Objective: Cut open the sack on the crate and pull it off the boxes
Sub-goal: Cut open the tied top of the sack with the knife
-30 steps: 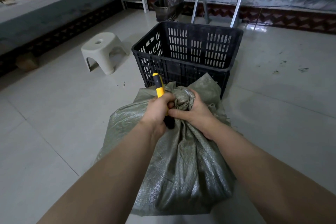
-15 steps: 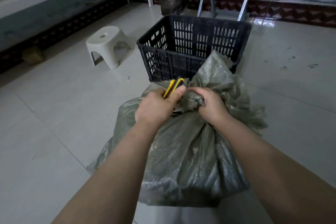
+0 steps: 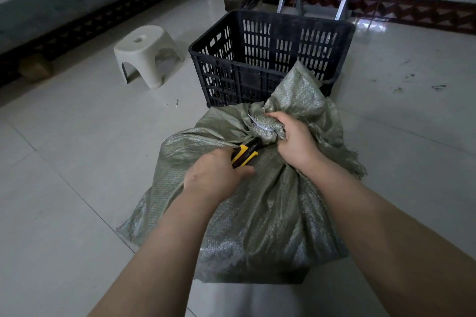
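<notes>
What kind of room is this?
Probably a storeroom or workroom: bare tiled floor, a black plastic crate, a tied woven sack and a low plastic stool.

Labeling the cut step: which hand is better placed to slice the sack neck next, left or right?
Left. The left hand holds the yellow cutter, its tip pointing at the tied neck of the sack. The right hand is occupied gripping that neck, steadying it.

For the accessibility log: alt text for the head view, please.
A left hand holds a yellow utility knife at the tied neck of a grey-green woven sack, which the right hand grips. Behind stand an empty black crate and a white stool.
</notes>
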